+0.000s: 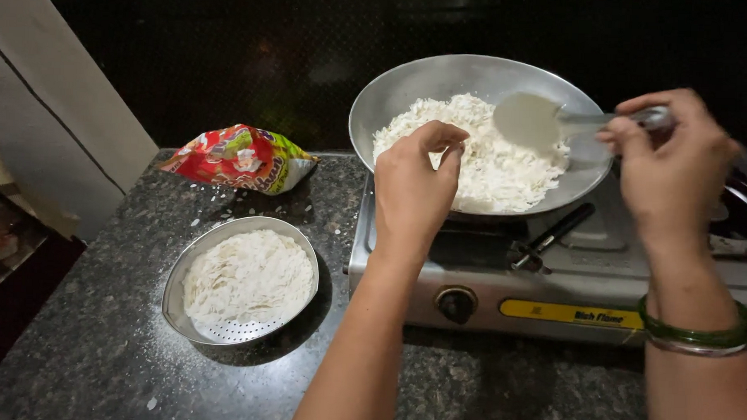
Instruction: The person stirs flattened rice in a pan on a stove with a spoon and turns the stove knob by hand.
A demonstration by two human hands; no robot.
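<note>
L hand sits over the near rim of the wok, fingers curled w/ thumb and fingertips pinched together just above the flattened rice; can't tell if any flakes are caught in the pinch, since the back of the hand hides the palm side. R hand is closed round the handle of a metal spatula, whose round blade is tilted over the rice heap toward the far-right side of the wok. The handle end is mostly hidden in the fist. Green bangles ring the R wrist.

Wok rests on a steel gas stove, burner beneath hidden by the pan; a black handle-like bar pokes out under the wok's near edge, what it belongs to is unclear. Stove's R part is cut off by the frame edge and by the R arm.

On the dark speckled bench, left of the stove: a perforated steel bowl w/ more flattened rice, and behind it a crumpled red-green-yellow packet. Loose flakes scattered between them. Background beyond the wok is too dark to read.
</note>
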